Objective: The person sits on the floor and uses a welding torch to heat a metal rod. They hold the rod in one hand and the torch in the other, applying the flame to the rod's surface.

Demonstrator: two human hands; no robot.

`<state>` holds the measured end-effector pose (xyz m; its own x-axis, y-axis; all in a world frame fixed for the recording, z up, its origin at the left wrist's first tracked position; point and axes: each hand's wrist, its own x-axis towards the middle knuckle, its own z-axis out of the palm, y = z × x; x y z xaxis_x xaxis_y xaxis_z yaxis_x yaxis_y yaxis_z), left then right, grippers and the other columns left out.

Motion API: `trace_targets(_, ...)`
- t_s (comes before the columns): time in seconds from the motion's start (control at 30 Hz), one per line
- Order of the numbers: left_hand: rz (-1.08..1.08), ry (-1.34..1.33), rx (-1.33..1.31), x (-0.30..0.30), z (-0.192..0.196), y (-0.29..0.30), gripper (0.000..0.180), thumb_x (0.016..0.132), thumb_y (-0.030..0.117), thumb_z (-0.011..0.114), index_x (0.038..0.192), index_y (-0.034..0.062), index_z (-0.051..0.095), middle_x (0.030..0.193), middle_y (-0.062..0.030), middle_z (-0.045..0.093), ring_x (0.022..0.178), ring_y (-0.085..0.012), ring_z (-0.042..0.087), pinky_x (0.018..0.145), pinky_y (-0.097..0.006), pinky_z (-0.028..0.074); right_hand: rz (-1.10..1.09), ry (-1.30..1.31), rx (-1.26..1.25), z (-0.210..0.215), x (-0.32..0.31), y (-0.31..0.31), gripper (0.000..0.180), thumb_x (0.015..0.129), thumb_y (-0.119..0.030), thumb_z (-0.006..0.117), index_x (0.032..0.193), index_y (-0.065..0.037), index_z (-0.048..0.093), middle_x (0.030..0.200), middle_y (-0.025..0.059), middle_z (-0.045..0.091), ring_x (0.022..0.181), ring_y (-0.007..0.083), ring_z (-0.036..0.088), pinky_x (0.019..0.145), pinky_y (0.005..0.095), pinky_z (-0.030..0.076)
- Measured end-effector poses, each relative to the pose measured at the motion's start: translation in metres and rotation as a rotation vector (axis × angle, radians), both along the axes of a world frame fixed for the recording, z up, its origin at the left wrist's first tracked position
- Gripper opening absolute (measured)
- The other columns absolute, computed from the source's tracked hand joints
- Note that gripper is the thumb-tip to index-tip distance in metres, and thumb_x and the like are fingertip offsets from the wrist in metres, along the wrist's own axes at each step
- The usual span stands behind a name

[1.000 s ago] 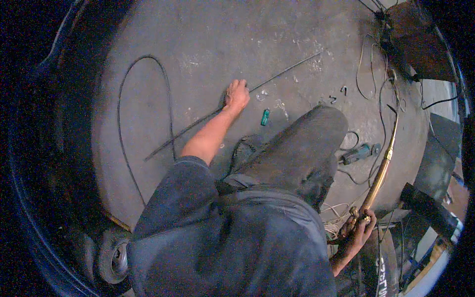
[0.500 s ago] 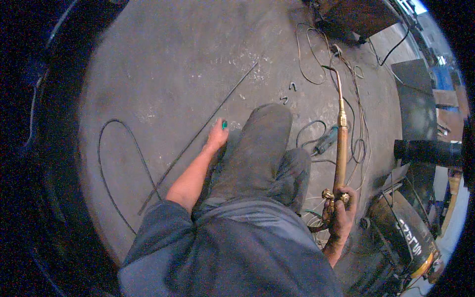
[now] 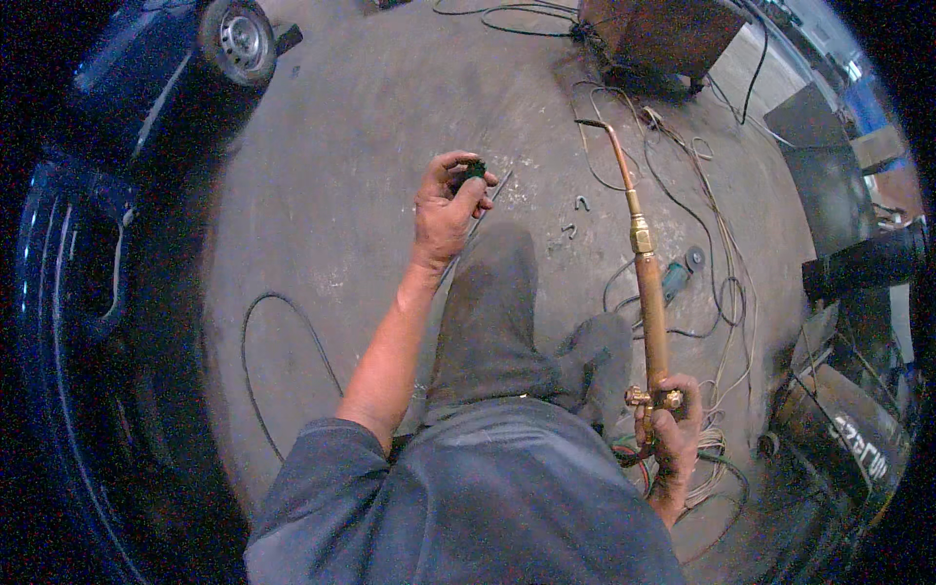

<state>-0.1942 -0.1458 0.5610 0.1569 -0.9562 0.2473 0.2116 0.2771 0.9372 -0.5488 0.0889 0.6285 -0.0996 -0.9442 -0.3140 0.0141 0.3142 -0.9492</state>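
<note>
My right hand [image 3: 675,414] is wrapped around the valve end of a long brass gas torch [image 3: 651,317]. The torch stands nearly upright in the picture, its bent copper tip [image 3: 597,125] pointing left. My left hand [image 3: 448,210] is raised over the floor, left of the torch and apart from it. Between its thumb and fingers is a small dark green lighter [image 3: 475,170], partly covered by them. No flame shows at the torch tip. Behind the left hand, a thin metal rod [image 3: 503,182] lies on the floor.
Two small bent metal hooks [image 3: 582,203] lie on the floor. An angle grinder [image 3: 678,278] rests right of the torch among tangled cables [image 3: 726,244]. A rusty metal box [image 3: 658,34] stands at the far right, a gas cylinder [image 3: 838,429] near right, and a dark blue car [image 3: 156,78] at left.
My left hand has risen from beside my knee, moving forward and right with the lighter. The torch tip has swung left. The view has shifted, bringing the car wheel into sight.
</note>
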Motion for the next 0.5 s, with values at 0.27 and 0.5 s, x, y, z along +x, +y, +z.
trace_targets(0.27, -0.044, 0.159, 0.022, -0.027, 0.009, -0.030, 0.032, 0.097, 0.008, 0.062, 0.129, 0.0090, 0.059, 0.108, -0.0077, 0.066, 0.082, -0.0145, 0.062, 0.082, -0.031, 0.052, -0.054, 0.010, -0.095, -0.011, 0.001, 0.004, 0.040, 0.077, -0.014, 0.074, 0.113, -0.010, 0.058, 0.085, 0.0066, 0.065, 0.065, 0.0141, 0.063, 0.055, 0.0279, 0.052)
trace_targets(0.5, -0.078, -0.068, 0.029, -0.049, 0.014, -0.045, 0.036, 0.098, 0.011, 0.062, 0.134, 0.0110, 0.057, 0.094, -0.0072, 0.064, 0.069, -0.0142, 0.063, 0.061, -0.029, 0.053, -0.097, -0.024, -0.025, -0.006, 0.005, 0.009, 0.040, 0.076, -0.007, 0.068, 0.114, -0.010, 0.057, 0.083, 0.0072, 0.067, 0.064, 0.0147, 0.063, 0.055, 0.0285, 0.051)
